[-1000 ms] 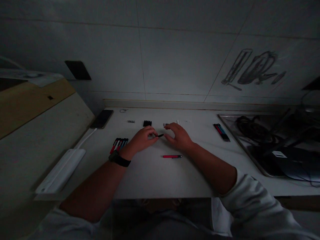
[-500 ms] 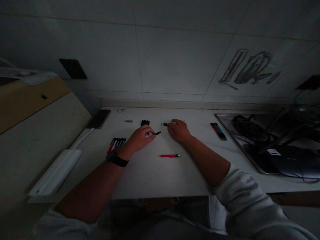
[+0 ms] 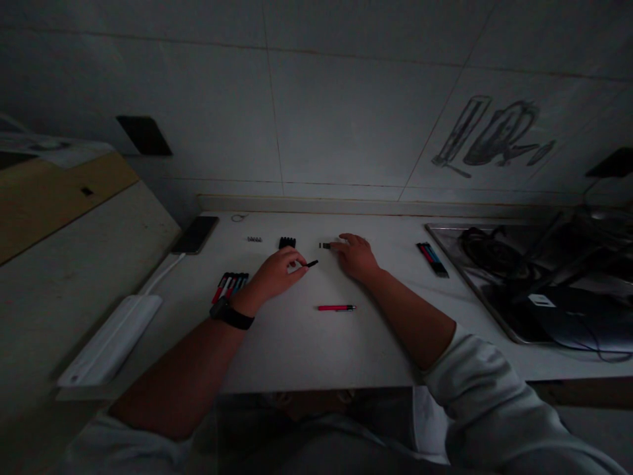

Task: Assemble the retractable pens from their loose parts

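Observation:
The scene is dim. My left hand (image 3: 277, 274), with a black watch on the wrist, is closed in a pinch on a thin black pen part (image 3: 311, 264) whose tip sticks out to the right. My right hand (image 3: 357, 256) rests on the white counter (image 3: 297, 343) further back, fingers curled down beside a small dark piece (image 3: 324, 246); what lies under the fingers is hidden. A red pen (image 3: 336, 308) lies alone nearer to me. A row of red and blue pens (image 3: 230, 285) sits left of my left hand.
A black block of small parts (image 3: 287, 243) and tiny pieces (image 3: 254, 239) lie at the back. A phone (image 3: 195, 235) and white power strip (image 3: 111, 340) are left. More pens (image 3: 432, 257) lie right, beside a sink (image 3: 519, 290) holding cables.
My right hand moved away from the left hand toward the back of the counter, next to the small dark piece. The left hand kept its pinch and barely moved.

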`<state>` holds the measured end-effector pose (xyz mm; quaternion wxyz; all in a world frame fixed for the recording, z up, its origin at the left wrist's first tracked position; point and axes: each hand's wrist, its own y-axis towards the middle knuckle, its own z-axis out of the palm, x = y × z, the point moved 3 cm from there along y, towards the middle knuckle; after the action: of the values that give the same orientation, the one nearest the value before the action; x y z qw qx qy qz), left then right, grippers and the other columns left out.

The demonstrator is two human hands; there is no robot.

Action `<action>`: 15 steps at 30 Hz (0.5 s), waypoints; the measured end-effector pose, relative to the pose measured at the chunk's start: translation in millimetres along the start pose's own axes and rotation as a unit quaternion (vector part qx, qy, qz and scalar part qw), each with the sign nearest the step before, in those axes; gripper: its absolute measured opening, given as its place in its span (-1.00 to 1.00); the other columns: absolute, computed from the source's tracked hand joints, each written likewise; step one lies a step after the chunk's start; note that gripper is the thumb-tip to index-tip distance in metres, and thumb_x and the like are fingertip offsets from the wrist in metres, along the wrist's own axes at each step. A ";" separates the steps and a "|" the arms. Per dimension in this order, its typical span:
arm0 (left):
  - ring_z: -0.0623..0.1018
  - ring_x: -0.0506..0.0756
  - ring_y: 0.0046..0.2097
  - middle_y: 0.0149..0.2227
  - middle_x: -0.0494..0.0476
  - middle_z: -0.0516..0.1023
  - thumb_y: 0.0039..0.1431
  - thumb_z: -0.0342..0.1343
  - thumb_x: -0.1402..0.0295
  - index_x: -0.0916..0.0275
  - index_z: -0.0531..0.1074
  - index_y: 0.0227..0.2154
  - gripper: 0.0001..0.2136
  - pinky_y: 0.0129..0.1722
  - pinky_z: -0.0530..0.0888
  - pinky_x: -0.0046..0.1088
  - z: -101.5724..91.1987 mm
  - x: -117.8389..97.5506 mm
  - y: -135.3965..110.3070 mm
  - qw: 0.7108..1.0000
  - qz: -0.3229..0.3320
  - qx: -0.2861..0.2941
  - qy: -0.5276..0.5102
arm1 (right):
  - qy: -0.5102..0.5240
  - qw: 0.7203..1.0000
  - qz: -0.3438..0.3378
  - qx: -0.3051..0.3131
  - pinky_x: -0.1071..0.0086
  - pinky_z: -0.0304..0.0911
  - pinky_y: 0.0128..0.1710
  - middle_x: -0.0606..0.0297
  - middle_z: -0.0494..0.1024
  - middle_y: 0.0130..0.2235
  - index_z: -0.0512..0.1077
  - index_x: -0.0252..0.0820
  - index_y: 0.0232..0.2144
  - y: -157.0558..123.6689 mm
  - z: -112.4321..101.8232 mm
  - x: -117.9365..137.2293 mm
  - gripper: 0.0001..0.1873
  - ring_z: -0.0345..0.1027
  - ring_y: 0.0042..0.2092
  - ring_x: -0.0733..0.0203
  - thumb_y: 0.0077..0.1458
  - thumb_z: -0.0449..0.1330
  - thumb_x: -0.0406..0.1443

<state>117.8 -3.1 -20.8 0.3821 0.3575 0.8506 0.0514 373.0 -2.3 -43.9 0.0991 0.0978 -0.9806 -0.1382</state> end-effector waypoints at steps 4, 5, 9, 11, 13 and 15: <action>0.52 0.09 -0.18 -0.15 0.11 0.51 0.27 0.19 0.28 0.18 0.55 -0.24 -0.89 -0.12 0.49 -0.32 0.5 0.2 -0.2 1.000 0.002 0.002 0.001 | -0.005 1.000 0.007 -0.003 -0.05 0.11 0.29 0.13 0.42 0.26 0.57 0.03 0.12 0.6 1.2 -2.9 -0.60 0.25 0.26 -0.13 0.33 0.11 -0.32; 0.52 0.09 -0.18 -0.15 0.11 0.51 0.28 0.19 0.29 0.18 0.55 -0.24 -0.90 -0.11 0.49 -0.32 0.6 0.0 -0.2 1.000 0.003 0.003 0.001 | -0.006 1.000 0.009 -0.006 -0.04 0.12 0.28 0.12 0.43 0.26 0.55 0.02 0.14 0.7 1.1 -3.6 -0.59 0.26 0.25 -0.12 0.32 0.12 -0.33; 0.52 0.09 -0.18 -0.14 0.12 0.51 0.28 0.19 0.29 0.19 0.54 -0.24 -0.89 -0.11 0.49 -0.31 0.9 -0.6 0.1 1.000 0.004 0.006 0.008 | -0.010 1.000 0.007 -0.015 -0.03 0.15 0.26 0.13 0.46 0.24 0.57 0.02 0.12 1.5 0.3 -5.2 -0.60 0.28 0.23 -0.12 0.31 0.13 -0.34; 0.52 0.09 -0.18 -0.15 0.12 0.51 0.28 0.20 0.29 0.19 0.54 -0.24 -0.90 -0.12 0.49 -0.30 1.3 -0.4 0.3 1.000 0.002 0.008 0.011 | -0.015 1.000 0.010 -0.015 -0.02 0.16 0.24 0.13 0.49 0.20 0.63 0.00 0.01 2.3 0.0 -5.7 -0.67 0.31 0.20 -0.11 0.32 0.13 -0.31; 0.52 0.09 -0.18 -0.15 0.12 0.51 0.28 0.20 0.29 0.19 0.54 -0.24 -0.90 -0.11 0.49 -0.30 1.5 -0.1 0.3 1.000 0.000 0.010 0.010 | -0.020 1.000 0.016 -0.016 -0.01 0.18 0.21 0.11 0.52 0.15 0.65 -0.04 -0.04 3.1 -0.3 -6.2 -0.70 0.33 0.15 -0.10 0.33 0.14 -0.28; 0.52 0.09 -0.17 -0.15 0.12 0.51 0.28 0.20 0.28 0.19 0.54 -0.24 -0.89 -0.10 0.50 -0.30 1.2 -0.3 0.1 1.000 0.001 0.009 0.009 | -0.024 0.999 0.018 -0.016 0.01 0.20 0.18 0.09 0.54 0.11 0.64 -0.09 -0.06 3.7 -0.5 -6.6 -0.71 0.35 0.11 -0.09 0.33 0.14 -0.28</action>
<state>118.9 -3.4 -21.3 0.3713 0.3611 0.8541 0.0471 378.9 2.5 -43.5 0.0793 0.0756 -0.9819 -0.1545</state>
